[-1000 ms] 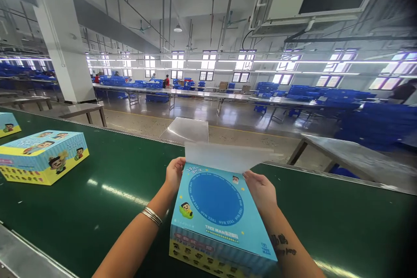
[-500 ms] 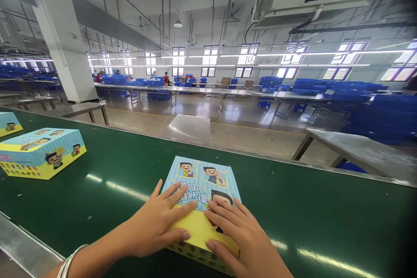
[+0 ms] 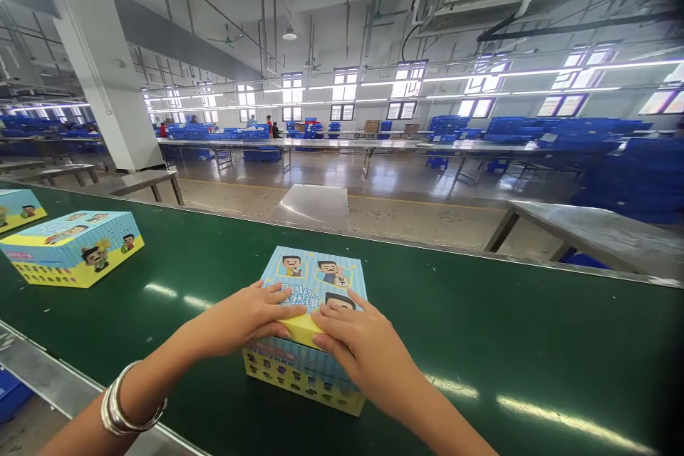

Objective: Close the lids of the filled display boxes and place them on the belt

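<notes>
Two bare hands and one carton, that's pretty much the whole scene from where I'm standing. The person's left hand point(image 3: 251, 317) lies flat on the near edge of the box point(image 3: 315, 274), fingers held close together and pointing across toward the other hand. The right hand point(image 3: 363, 353) comes in from the other side, also palm down. Its fingers are a little fanned out, with the tips resting on the yellow strip at the front of the lid. The two sets of fingertips nearly meet in the middle, maybe just touching, can't really tell. Nobody's pinching or gripping anything, both hands simply lie on top.

The box itself sits closed on the green conveyor belt point(image 3: 481, 328), roughly mid-belt, right in front of the person. It has a light blue lid with cartoon faces and a yellow band with little figures round the bottom.

There's a stack of silver bangles point(image 3: 125, 406) on the left wrist. Further left along the belt sits a second box point(image 3: 75, 246) with the same print, well apart from the first, and a third box point(image 3: 18, 206) peeks in at the edge beyond it. Past the belt's far side there's a steel table point(image 3: 588, 239) off to the right, a white pillar point(image 3: 101, 71) on the left, and rows of blue crates point(image 3: 534, 130) on long benches at the back of the hall.
</notes>
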Available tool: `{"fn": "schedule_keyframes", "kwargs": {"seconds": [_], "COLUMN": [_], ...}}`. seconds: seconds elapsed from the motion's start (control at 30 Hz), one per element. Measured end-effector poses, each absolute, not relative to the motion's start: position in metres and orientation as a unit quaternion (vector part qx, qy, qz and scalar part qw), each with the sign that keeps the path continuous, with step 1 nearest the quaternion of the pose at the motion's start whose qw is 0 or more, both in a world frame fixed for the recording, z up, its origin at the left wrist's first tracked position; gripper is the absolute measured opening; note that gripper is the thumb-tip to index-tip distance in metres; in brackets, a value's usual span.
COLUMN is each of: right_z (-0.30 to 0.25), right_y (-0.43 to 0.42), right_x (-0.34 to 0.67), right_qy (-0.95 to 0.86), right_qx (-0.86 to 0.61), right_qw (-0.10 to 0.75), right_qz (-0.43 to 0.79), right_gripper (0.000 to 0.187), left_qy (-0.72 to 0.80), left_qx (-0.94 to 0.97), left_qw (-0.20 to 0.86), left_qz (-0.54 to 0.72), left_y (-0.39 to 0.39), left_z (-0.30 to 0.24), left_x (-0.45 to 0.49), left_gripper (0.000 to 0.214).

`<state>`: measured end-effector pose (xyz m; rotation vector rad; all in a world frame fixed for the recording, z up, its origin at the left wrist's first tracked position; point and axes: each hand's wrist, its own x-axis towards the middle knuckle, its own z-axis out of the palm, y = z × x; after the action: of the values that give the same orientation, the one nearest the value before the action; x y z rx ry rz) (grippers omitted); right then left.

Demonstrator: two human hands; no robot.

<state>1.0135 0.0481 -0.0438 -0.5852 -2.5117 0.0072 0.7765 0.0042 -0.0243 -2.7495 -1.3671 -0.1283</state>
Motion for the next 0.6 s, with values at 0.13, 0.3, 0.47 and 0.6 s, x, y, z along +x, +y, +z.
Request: {"fn": "schedule_keyframes", "kwargs": {"seconds": [0.13, 0.3, 0.47, 0.6], "right_z": [-0.053, -0.063, -0.068, -0.082], "right_y": [0.05, 0.065, 0.081, 0.091], "right_x": [1.01, 1.0, 0.985, 0.972], "right_qy": [-0.928, -0.941, -0.941, -0.946], "right_qx": [-0.212, -0.202, -0.191, -0.181], "right_qw": [0.301, 0.262, 0.265, 0.259], "right_qz": [-0.061, -0.069, -0.088, -0.072], "right_gripper": [0.02, 0.017, 0.028, 0.059], "left_qy": [-0.454, -0.462, -0.468, -0.465], "left_qx": [-0.889, -0.885, -0.881, -0.881], "left_qw": [0.044, 0.035, 0.057, 0.081], "left_qz": [-0.039, -0.048, -0.043, -0.028], "left_y": [0.004, 0.016, 0.03, 0.036], "left_z": [-0.029, -0.049, -0.054, -0.061], "left_x": [0.771, 0.761, 0.743, 0.718], "left_gripper": [0.045, 0.046, 0.044, 0.059]}}
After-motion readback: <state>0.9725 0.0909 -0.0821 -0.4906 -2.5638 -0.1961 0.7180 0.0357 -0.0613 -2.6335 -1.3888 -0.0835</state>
